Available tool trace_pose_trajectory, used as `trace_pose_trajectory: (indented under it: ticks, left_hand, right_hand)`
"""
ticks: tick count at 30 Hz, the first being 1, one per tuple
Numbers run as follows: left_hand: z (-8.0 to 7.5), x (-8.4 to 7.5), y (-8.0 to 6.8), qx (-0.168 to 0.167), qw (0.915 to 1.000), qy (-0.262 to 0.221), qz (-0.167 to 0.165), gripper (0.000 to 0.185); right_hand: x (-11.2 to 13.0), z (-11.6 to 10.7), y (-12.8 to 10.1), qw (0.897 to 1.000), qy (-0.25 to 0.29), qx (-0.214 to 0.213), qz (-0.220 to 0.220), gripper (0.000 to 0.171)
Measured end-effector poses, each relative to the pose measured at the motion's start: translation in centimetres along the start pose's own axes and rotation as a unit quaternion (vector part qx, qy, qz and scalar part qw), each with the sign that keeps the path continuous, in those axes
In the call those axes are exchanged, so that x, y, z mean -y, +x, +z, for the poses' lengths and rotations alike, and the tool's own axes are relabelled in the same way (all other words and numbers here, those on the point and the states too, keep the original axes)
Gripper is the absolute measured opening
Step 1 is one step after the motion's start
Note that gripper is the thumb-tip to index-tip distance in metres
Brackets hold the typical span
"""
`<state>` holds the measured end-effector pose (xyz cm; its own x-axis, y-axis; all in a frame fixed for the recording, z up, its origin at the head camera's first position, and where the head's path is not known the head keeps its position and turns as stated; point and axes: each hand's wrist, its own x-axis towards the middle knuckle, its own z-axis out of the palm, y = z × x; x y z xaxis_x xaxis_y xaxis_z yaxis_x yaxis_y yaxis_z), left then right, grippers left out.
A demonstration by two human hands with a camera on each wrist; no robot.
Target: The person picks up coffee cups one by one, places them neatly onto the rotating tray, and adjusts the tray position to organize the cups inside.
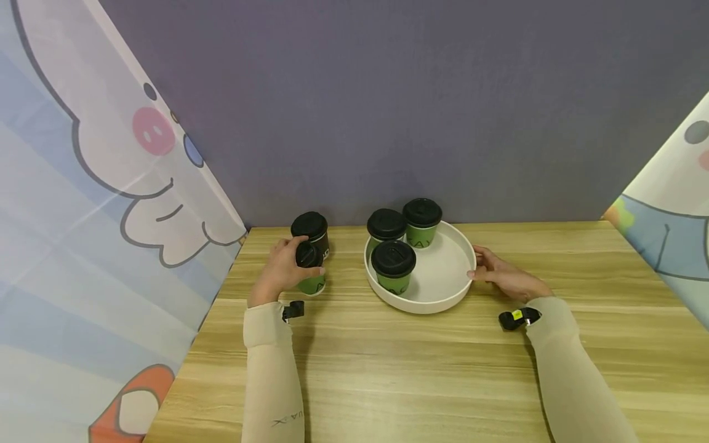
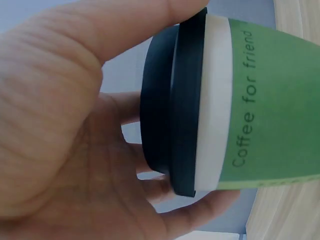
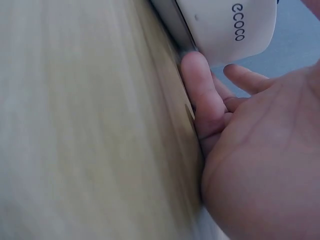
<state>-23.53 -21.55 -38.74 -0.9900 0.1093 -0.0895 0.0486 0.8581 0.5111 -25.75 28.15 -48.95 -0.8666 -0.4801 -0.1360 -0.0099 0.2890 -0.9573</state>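
Observation:
A green paper coffee cup with a black lid stands at the left, tilted a little in the head view. My left hand grips it around the lid, thumb on one side and fingers on the other; the left wrist view shows the green cup close up. At the middle of the table, a round white tray bears three green cups with black lids. My right hand holds the tray's right side, thumb at the rim. In the right wrist view, fingertips touch the lower edge of the tray.
A dark cup with a black lid stands just behind the green cup on the left. The wooden table ends at a grey wall panel. A cartoon-printed curtain borders the left side.

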Motion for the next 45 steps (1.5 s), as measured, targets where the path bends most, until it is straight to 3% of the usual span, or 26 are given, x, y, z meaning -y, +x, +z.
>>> trace_pose_trajectory:
  ticks: [9, 17, 24, 32, 45]
  left_hand:
    - [-0.2, 0.3, -0.2, 0.022, 0.9996, -0.006, -0.016, 0.105]
    - [-0.2, 0.2, -0.1, 0.016, 0.9996, -0.010, -0.022, 0.103]
    - [-0.2, -0.2, -0.3, 0.005, 1.0000, -0.007, -0.004, 0.102]
    - [-0.1, -1.8, -0.7, 0.005, 0.9990, -0.021, 0.038, 0.104]
    - [-0.4, -3.9, -1.4, -0.012, 0.9958, -0.043, 0.081, 0.104]
  right_hand:
    - [-0.2, 0.2, 0.4, 1.000, 0.001, -0.002, -0.005, 0.092]
    - [0.4, 0.0, 0.0, 0.998, -0.050, -0.018, 0.024, 0.069]
    - [0.7, 0.5, 0.5, 0.998, -0.018, -0.041, 0.044, 0.068]
    - [0.6, 0.5, 0.4, 0.998, 0.007, -0.057, 0.034, 0.065]
    - [0.3, 0.1, 0.4, 0.997, 0.060, -0.041, 0.033, 0.069]
